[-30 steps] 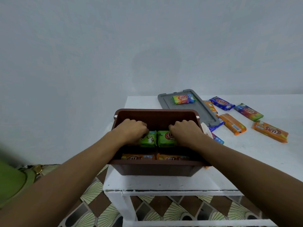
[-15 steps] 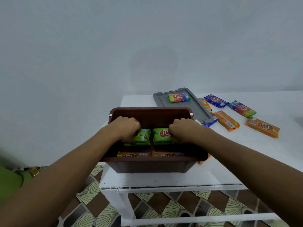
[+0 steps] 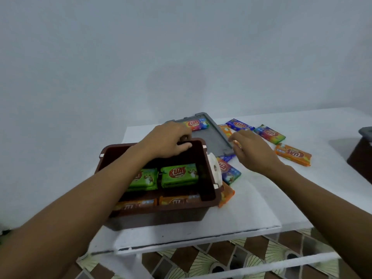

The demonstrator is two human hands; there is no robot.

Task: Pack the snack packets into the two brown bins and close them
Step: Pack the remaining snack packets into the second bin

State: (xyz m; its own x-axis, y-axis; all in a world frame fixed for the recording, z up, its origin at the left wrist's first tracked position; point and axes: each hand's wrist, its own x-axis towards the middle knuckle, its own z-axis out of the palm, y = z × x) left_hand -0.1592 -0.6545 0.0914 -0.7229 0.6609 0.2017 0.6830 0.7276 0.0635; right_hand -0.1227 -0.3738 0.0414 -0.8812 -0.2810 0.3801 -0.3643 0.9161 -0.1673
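The open brown bin (image 3: 209, 190) sits at the table's near left corner. Inside lie two green snack packets (image 3: 179, 175) over orange ones (image 3: 177, 200). My left hand (image 3: 167, 142) curls over the bin's far rim, thumb inside the wall. Fingers spread, my right hand (image 3: 251, 152) hovers with its fingertips at the right edge of the grey lid (image 3: 213, 141), which lies flat behind the bin. A rainbow packet (image 3: 196, 124) rests on the lid. Loose on the table are a blue packet (image 3: 239, 125), a rainbow one (image 3: 269, 133) and an orange one (image 3: 292, 155).
A blue packet (image 3: 229, 172) and an orange packet (image 3: 226, 196) lie against the bin's right side, by its white latch (image 3: 214, 170). A second brown bin (image 3: 360, 160) with a grey lid on it shows at the right edge. The white table (image 3: 251, 214) ends just before me.
Both hands have come up off the green packets in the bin. The left went to the bin's far rim, the right out to the lid's right edge.
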